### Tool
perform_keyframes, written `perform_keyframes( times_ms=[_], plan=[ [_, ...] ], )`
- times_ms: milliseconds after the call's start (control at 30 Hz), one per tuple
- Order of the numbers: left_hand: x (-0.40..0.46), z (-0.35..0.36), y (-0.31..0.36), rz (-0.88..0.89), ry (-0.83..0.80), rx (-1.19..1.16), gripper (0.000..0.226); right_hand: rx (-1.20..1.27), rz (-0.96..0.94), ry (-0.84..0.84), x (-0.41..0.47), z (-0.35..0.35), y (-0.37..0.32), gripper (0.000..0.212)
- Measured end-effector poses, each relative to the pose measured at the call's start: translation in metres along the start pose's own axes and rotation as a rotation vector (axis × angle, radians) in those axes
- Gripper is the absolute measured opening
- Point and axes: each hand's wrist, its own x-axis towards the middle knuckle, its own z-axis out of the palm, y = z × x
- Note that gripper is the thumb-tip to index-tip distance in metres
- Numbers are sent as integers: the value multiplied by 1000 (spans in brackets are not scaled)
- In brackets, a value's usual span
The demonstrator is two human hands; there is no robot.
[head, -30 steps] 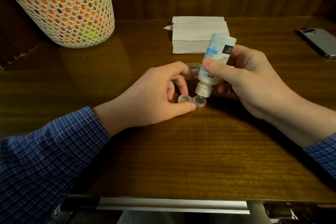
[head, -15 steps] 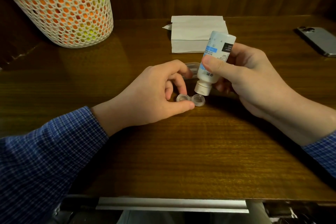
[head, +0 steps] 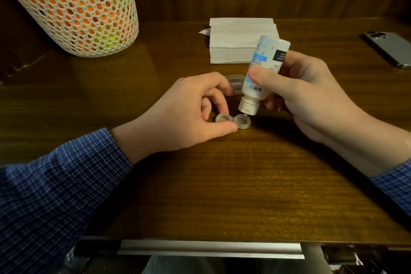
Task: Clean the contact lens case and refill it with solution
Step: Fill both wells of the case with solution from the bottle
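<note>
A clear two-well contact lens case (head: 232,120) lies open on the wooden desk (head: 222,184). My left hand (head: 189,113) pinches its left well between thumb and fingers. My right hand (head: 302,93) grips a white solution bottle (head: 262,69) with a blue label, turned upside down. The bottle's nozzle points down, just above the right well. A clear ribbed lid or small container (head: 233,79) sits behind my left hand, partly hidden.
A folded stack of white tissues (head: 240,38) lies at the back centre. A white perforated basket (head: 75,4) with orange and yellow contents stands at the back left. A grey phone (head: 389,50) rests face down at the far right. A wooden wall closes the back.
The bottle has tilted a little more upright and its nozzle has shifted slightly toward the centre of the right well. My left hand keeps its hold on the case.
</note>
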Motion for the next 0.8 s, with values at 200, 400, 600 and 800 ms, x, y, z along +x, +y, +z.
perform_keyframes(
  times_ms=[200, 400, 600, 800],
  plan=[
    [0, 0, 0, -13, -4, -5, 50, 15, 4, 5, 0, 0, 1, 41],
    [0, 0, 0, -18, -9, -13, 50, 11, -11, -2, 2, -2, 5, 20],
    [0, 1, 0, -17, -11, -13, 49, 13, -17, 2, 4, -2, 7, 28],
    [0, 0, 0, -16, -14, -7, 49, 17, -11, 5, 5, -3, 9, 29]
  ],
)
